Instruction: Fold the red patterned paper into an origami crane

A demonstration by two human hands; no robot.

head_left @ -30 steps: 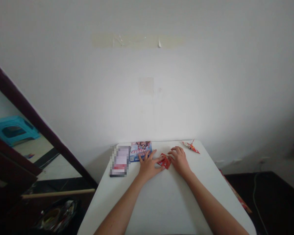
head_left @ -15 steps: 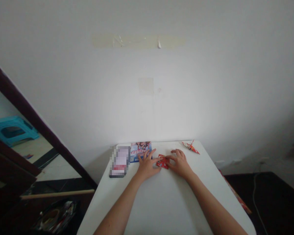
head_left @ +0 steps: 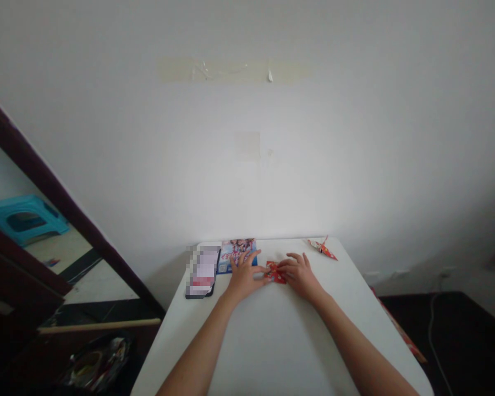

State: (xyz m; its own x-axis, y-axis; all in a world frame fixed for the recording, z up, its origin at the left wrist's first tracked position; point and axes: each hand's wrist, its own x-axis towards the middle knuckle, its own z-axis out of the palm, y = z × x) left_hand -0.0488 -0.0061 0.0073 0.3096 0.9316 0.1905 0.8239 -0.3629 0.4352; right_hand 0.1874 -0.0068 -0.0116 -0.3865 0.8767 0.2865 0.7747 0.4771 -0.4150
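A small folded square of red patterned paper [head_left: 278, 279] lies on the white table [head_left: 264, 341] between my two hands. My left hand [head_left: 246, 278] holds its left edge with thumb and forefinger, the other fingers spread out over the blue printed sheet. From the other side, my right hand [head_left: 299, 273] has its fingertips closed on the upper right part of the paper, partly covering it. A folded paper crane [head_left: 322, 249] in red and white rests at the back right of the table, apart from both hands.
At the table's left stands a phone [head_left: 204, 269], its screen blurred. Beside it lies the blue printed sheet [head_left: 224, 266]. A white wall [head_left: 334, 137] borders the back edge. Left of the table are a dark-framed mirror [head_left: 78, 214] reflecting a blue stool, and a bin [head_left: 103, 363].
The red paper has turned slightly and now sits squarer to the table. My right fingers have shifted a little on it; my left hand has barely moved.
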